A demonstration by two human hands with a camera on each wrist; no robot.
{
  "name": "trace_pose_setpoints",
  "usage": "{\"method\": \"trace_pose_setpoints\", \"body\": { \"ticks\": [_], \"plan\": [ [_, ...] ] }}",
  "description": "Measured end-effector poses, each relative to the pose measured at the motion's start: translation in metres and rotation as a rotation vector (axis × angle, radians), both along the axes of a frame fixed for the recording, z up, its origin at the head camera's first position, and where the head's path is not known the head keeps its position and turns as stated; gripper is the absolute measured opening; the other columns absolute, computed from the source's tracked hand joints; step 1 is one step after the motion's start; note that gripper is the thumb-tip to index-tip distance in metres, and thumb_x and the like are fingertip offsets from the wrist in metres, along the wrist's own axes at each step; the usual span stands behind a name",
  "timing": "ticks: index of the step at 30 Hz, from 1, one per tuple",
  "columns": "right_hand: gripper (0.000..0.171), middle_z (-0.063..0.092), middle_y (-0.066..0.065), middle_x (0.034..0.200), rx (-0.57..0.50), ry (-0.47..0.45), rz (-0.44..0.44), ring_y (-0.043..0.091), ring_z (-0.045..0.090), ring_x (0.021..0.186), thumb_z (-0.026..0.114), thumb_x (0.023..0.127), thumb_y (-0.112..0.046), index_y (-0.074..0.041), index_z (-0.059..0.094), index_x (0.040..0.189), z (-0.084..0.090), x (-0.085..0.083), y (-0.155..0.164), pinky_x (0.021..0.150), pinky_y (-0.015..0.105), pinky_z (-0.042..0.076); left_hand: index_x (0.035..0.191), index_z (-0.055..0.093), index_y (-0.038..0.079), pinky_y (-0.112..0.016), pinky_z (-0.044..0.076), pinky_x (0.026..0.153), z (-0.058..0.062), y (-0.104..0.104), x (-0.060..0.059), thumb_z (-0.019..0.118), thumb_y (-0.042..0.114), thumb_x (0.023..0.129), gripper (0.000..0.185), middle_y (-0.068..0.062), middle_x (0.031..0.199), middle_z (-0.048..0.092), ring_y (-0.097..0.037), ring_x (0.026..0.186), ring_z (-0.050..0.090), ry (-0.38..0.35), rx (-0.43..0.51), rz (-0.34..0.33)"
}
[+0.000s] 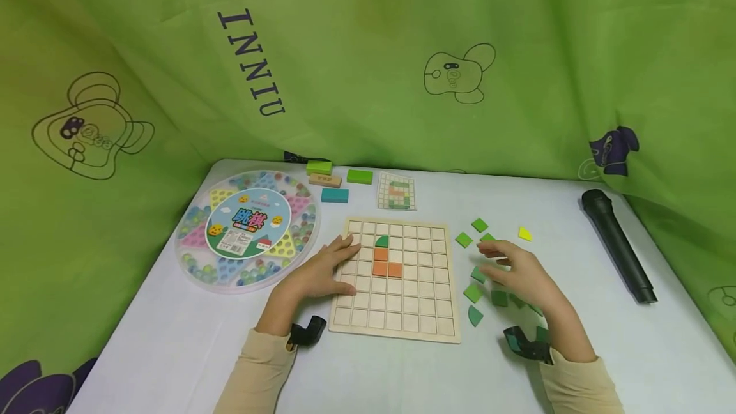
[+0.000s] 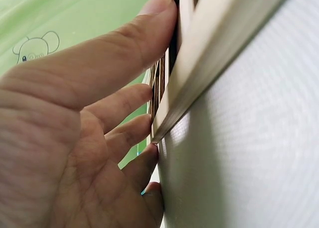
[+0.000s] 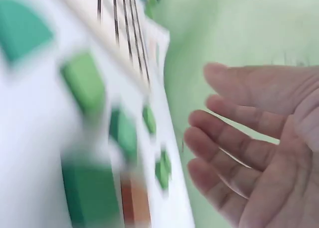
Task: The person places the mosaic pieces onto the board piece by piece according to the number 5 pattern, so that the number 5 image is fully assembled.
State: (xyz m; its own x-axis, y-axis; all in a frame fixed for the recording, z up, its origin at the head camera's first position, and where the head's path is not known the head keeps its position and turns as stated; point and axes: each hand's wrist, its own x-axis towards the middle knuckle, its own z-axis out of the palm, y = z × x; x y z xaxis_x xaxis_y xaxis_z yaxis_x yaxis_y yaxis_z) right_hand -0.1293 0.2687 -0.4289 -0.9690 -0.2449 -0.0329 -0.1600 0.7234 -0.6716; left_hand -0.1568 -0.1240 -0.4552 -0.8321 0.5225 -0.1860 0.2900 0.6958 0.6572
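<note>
Head view looks down from 6 o'clock; wrist views sit close, sharing the grid board (image 1: 397, 280) edge.

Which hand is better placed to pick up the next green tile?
Right, probably. The right hand hovers open over the loose green tiles beside the grid board. The left hand lies flat on the board's left edge, away from them.

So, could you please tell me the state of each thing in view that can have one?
wooden grid board: flat on the table, mostly unfilled.
orange tiles: three seated in the board's cells.
dark green quarter-round tile: seated above the orange ones.
loose green tiles: scattered beside the board.
marble game case: lid on.
left hand: open, resting on the board's left edge.
right hand: open, over the loose tiles.
</note>
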Motion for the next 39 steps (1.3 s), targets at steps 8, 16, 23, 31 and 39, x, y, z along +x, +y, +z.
{"method": "trace_pose_setpoints", "body": {
  "ticks": [8,16,23,31,39],
  "plan": [
    [0.040,0.062,0.015,0.111,0.064,-0.130,0.015,0.032,0.058,0.103,0.070,0.085,-0.018,0.002,0.058,0.119,-0.014,0.002,0.042,0.082,0.040,0.052,0.148,0.035,0.017,-0.056,0.014,0.116,0.002,-0.001,0.000,0.078,0.035,0.076,0.086,-0.005,0.159,0.016,-0.031,0.147,0.007,0.001,0.002,-0.006],
    [0.022,0.060,0.008,0.099,0.116,-0.058,0.021,0.020,0.054,0.090,0.070,0.081,-0.007,-0.003,0.062,0.102,-0.021,0.003,0.041,0.074,0.030,0.048,0.148,0.035,0.016,-0.053,0.012,0.118,0.000,-0.001,0.000,0.078,0.035,0.076,0.086,-0.006,0.159,0.017,-0.030,0.147,0.007,0.014,-0.005,-0.021],
    [0.022,0.064,0.007,0.099,0.080,-0.011,-0.008,0.024,0.061,0.093,0.065,0.087,-0.008,-0.002,0.061,0.108,-0.004,0.004,0.010,0.076,0.038,0.053,0.149,0.034,0.017,-0.053,0.012,0.118,-0.002,-0.001,-0.002,0.078,0.035,0.076,0.087,-0.006,0.159,0.016,-0.029,0.147,0.007,0.018,-0.008,-0.020],
    [0.023,0.064,0.000,0.102,0.001,0.064,0.182,0.014,0.061,0.091,0.069,0.086,-0.012,-0.008,0.064,0.108,-0.009,-0.010,-0.060,0.077,0.029,0.055,0.148,0.035,0.017,-0.054,0.013,0.117,0.000,-0.001,-0.001,0.078,0.034,0.076,0.086,-0.005,0.159,0.017,-0.030,0.147,0.007,0.011,-0.005,-0.011],
    [0.022,0.063,0.000,0.098,0.055,0.047,0.325,0.010,0.058,0.086,0.069,0.086,-0.015,-0.009,0.065,0.107,-0.018,-0.026,-0.095,0.073,0.024,0.052,0.148,0.035,0.017,-0.055,0.013,0.117,-0.001,-0.001,0.000,0.078,0.034,0.076,0.086,-0.005,0.159,0.017,-0.030,0.147,0.007,0.008,0.000,-0.011]
  ]
}}
